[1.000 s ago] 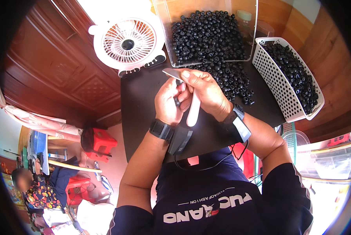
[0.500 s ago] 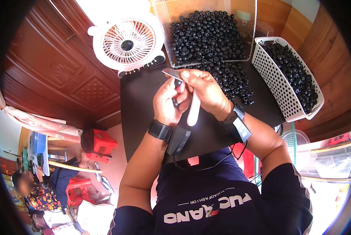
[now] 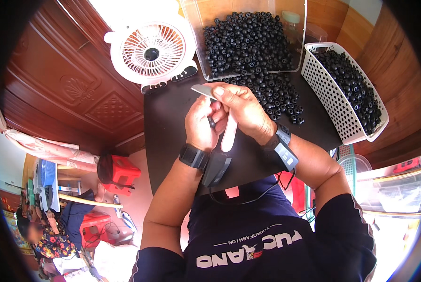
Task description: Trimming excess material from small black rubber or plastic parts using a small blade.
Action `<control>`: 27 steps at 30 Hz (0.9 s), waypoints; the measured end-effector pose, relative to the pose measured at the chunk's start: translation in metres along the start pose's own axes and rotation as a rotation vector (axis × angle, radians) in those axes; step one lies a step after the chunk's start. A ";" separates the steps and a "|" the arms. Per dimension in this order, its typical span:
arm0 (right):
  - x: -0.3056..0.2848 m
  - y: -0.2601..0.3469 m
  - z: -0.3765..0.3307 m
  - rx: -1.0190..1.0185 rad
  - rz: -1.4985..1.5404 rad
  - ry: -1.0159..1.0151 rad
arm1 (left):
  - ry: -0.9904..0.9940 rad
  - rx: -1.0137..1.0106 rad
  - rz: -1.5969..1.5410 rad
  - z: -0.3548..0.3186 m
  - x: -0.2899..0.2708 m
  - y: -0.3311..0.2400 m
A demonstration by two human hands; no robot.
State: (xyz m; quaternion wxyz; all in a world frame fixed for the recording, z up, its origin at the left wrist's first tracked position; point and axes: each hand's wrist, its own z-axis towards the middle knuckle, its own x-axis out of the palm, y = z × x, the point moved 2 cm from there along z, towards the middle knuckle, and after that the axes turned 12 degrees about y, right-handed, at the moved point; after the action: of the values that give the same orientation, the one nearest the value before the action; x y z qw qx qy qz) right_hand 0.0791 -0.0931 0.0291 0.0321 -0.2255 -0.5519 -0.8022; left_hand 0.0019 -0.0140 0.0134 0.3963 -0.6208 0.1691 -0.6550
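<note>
My right hand point(image 3: 248, 112) is closed round a small knife. Its pale handle point(image 3: 229, 134) points down toward me, and its metal blade point(image 3: 202, 90) reaches left over my left fingertips. Just left of it, my left hand point(image 3: 200, 123) is closed, with a small black bead-like piece point(image 3: 211, 122) showing between the curled fingers and palm. The blade and fingers hide whatever is at the left fingertips. Beyond my hands, loose black bead-like pieces point(image 3: 278, 96) spill over the dark table point(image 3: 173, 136) from a clear plastic bin point(image 3: 306, 28) lying with its open side toward me.
A white perforated basket point(image 3: 321, 98) filled with black pieces stands on the right. At the back left is a white fan point(image 3: 152, 54). A cable point(image 3: 248, 202) hangs by my lap. At the far left, another person point(image 3: 55, 235) sits near red stools point(image 3: 123, 171).
The knife and my right hand have shifted slightly left. A black piece that showed under the blade at my left fingertips is out of sight. The other person's arm has moved.
</note>
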 end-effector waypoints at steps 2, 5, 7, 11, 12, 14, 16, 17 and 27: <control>-0.011 -0.006 -0.001 0.070 0.128 0.024 | 0.063 0.010 0.025 0.002 0.002 0.000; -0.013 -0.005 0.000 0.038 0.137 0.043 | 0.147 0.010 -0.021 0.003 0.006 -0.001; -0.013 -0.004 0.000 0.056 0.131 0.039 | 0.106 -0.010 -0.012 0.003 0.006 -0.001; -0.012 -0.004 0.001 0.058 0.115 0.038 | 0.138 -0.005 -0.008 0.002 0.005 -0.002; -0.013 -0.005 0.001 0.059 0.116 0.039 | 0.130 -0.003 -0.006 0.002 0.005 -0.002; -0.015 -0.006 0.002 0.059 0.113 0.032 | 0.123 0.000 -0.004 0.002 0.006 -0.002; -0.015 -0.008 0.001 0.056 0.124 0.033 | 0.120 0.002 -0.011 0.002 0.007 -0.002; -0.015 -0.008 0.001 0.053 0.135 0.034 | 0.120 0.002 -0.011 0.002 0.007 -0.002; -0.006 -0.003 -0.001 0.065 0.041 0.022 | -0.026 -0.007 -0.022 0.002 0.002 0.003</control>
State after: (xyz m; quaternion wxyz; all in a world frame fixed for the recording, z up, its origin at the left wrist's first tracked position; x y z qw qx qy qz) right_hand 0.0829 -0.0944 0.0244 0.0621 -0.2268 -0.5727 -0.7853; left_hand 0.0046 -0.0171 0.0127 0.3889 -0.6326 0.1592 -0.6505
